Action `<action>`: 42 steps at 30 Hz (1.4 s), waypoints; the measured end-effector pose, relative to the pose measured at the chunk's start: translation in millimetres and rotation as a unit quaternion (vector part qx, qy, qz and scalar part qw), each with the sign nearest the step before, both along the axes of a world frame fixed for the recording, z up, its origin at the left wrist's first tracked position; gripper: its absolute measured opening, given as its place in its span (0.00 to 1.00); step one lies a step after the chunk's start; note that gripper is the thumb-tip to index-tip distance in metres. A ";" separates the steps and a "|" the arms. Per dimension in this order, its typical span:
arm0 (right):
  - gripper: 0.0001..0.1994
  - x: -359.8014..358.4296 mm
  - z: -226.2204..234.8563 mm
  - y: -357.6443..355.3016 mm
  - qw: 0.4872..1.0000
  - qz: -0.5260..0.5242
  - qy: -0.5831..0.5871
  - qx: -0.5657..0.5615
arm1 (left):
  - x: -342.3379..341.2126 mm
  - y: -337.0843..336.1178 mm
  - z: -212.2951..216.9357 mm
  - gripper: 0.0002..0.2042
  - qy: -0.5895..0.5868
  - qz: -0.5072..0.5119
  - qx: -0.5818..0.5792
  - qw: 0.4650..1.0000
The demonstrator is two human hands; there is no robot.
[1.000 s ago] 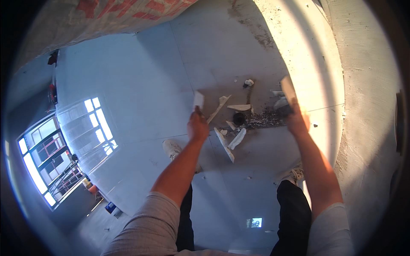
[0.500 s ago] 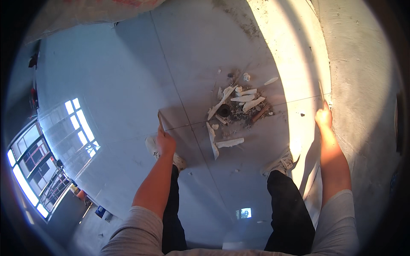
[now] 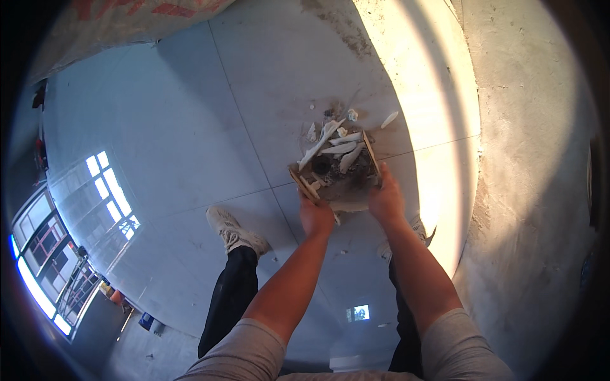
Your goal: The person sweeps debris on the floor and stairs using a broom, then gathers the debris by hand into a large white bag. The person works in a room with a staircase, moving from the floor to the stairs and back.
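My left hand [image 3: 316, 216] is closed round a thin flat board [image 3: 304, 183], held on edge at the left of a rubbish pile. My right hand [image 3: 387, 198] grips a second thin board [image 3: 370, 152] on the pile's right side. Between the boards lie long white broken pieces [image 3: 340, 148], a dark round object with a hollow middle [image 3: 321, 166] and dark loose dirt [image 3: 358, 174]. One long white strip [image 3: 323, 141] sticks out past the boards at the far left. The boards and hands hide part of the pile.
Small white scraps [image 3: 352, 115] and a white sliver [image 3: 389, 119] lie beyond the pile on the glossy tiled floor [image 3: 184, 133]. My shoe [image 3: 232, 230] stands left of it. Rough concrete [image 3: 515, 127] runs along the right; a plastic-like sheet [image 3: 121, 25] covers something at the far left.
Both hands have come inward from wide apart, bringing the boards against the two sides of the pile. The right-hand white pieces and loose dirt have been pushed closer in.
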State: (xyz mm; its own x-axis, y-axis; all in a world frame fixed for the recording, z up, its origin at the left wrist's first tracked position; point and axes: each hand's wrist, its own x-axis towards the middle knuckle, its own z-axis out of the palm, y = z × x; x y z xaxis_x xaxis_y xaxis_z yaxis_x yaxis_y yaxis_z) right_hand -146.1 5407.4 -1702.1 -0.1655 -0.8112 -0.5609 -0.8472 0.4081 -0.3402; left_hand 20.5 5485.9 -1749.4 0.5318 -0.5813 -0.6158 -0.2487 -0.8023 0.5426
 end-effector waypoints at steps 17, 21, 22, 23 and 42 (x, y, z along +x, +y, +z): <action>0.35 -11.9 -22.3 -76.7 0.994 0.086 0.061 -0.002 | 33.3 -24.2 -22.0 0.27 0.073 0.095 -0.011 0.993; 0.37 25.2 0.4 -40.6 0.988 0.124 0.036 0.084 | 8.7 -45.3 10.0 0.29 0.166 0.126 0.011 0.978; 0.37 31.2 5.9 -38.4 0.988 0.129 0.017 0.081 | 6.4 -45.2 2.9 0.29 0.159 0.100 0.018 0.982; 0.37 36.1 10.7 -36.9 0.988 0.133 -0.003 0.079 | 4.5 -43.4 -8.8 0.30 0.151 0.074 0.025 0.985; 0.35 4.6 49.2 0.9 0.920 -0.025 -0.358 0.156 | -6.7 -33.2 67.2 0.27 0.238 0.006 0.018 0.971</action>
